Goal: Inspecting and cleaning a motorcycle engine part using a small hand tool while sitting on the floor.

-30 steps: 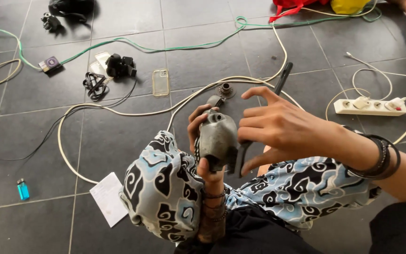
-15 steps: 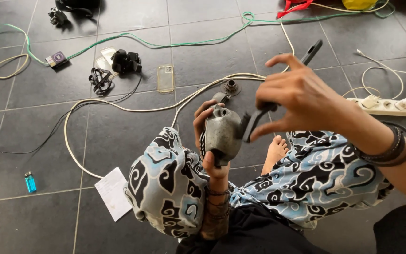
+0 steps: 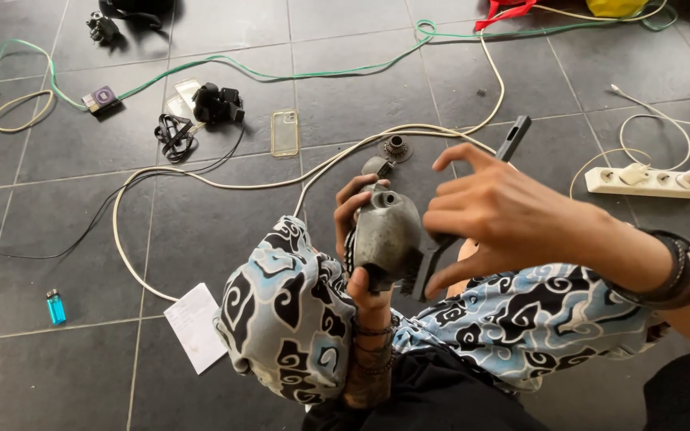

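My left hand (image 3: 354, 239) grips a grey metal housing (image 3: 387, 233), rounded with a small hole on top, held upright above my patterned knee. My right hand (image 3: 501, 217) holds a dark brush (image 3: 473, 209) by its long handle; the bristled end sits against the housing's right lower side. The handle's far tip sticks out beyond my fingers toward the upper right. Dark bracelets circle both wrists.
On the dark tiled floor lie a round metal part (image 3: 395, 148), a clear phone case (image 3: 285, 132), a black gadget with straps (image 3: 217, 103), a white power strip (image 3: 648, 182), cream and green cables, a blue lighter (image 3: 56, 306) and a white paper (image 3: 196, 326).
My right hand has swung the brush from pointing away to lying against the housing's right side. The view has shifted slightly; the housing stays in my left hand.
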